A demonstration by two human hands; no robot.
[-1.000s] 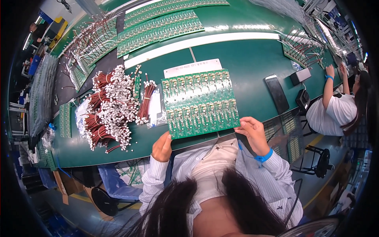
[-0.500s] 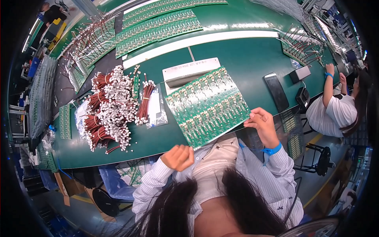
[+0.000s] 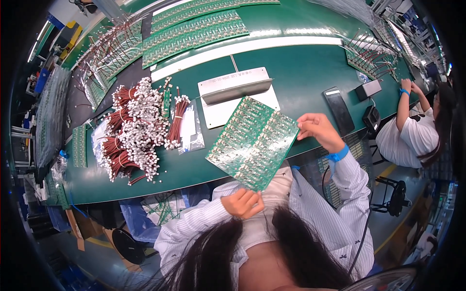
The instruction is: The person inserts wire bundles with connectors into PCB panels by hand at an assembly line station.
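Note:
Between my two hands is a green circuit board panel (image 3: 255,140) with rows of small components, tilted so one corner points toward me. My left hand (image 3: 242,202) is closed on its near corner. Up at the right corner, my right hand (image 3: 318,131) pinches the edge between thumb and fingers. Just beyond the panel, a white metal fixture (image 3: 238,99) with an upright plate stands on the green bench (image 3: 296,68). The panel overlaps the fixture's near edge in this view.
Bundles of red-brown wires with white connectors (image 3: 136,131) are heaped at left, beside a clear bag (image 3: 193,138). More circuit board panels (image 3: 194,36) lie at the back. A phone (image 3: 339,111) and a grey box (image 3: 368,90) lie right, near a seated co-worker (image 3: 410,131).
The panel has turned clockwise and come off the front of the fixture. My left hand has shifted right and nearer to me; my right hand has moved up.

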